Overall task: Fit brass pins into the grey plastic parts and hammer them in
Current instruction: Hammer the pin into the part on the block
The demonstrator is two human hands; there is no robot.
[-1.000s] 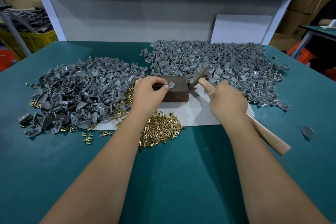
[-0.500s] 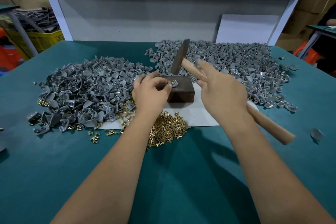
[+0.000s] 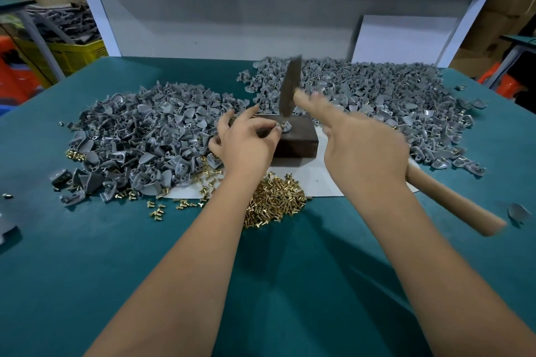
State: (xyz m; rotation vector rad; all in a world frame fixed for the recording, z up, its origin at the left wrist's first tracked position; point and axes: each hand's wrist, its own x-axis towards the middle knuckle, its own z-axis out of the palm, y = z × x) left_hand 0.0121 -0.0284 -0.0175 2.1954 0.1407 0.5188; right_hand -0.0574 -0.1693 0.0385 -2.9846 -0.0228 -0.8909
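Note:
A dark metal block (image 3: 295, 142) sits on a white sheet (image 3: 319, 180) at the table's middle. On its top lies a grey plastic part (image 3: 285, 125) with a brass pin in it, pinched by the fingertips of my left hand (image 3: 246, 142). My right hand (image 3: 362, 148) grips a wooden-handled hammer (image 3: 452, 203); its dark head (image 3: 288, 90) is blurred and stands just above the part. A heap of loose brass pins (image 3: 275, 200) lies in front of the block.
A big pile of grey parts (image 3: 145, 136) lies on the left of the green table (image 3: 87, 269), another pile (image 3: 391, 101) at the back right. A white board (image 3: 406, 38) leans on the back wall. A yellow crate (image 3: 75, 55) stands beyond the table's left edge.
The hammer head rose from beside the block to upright above it, and is now blurred in motion over the part. My left hand has stayed on the part.

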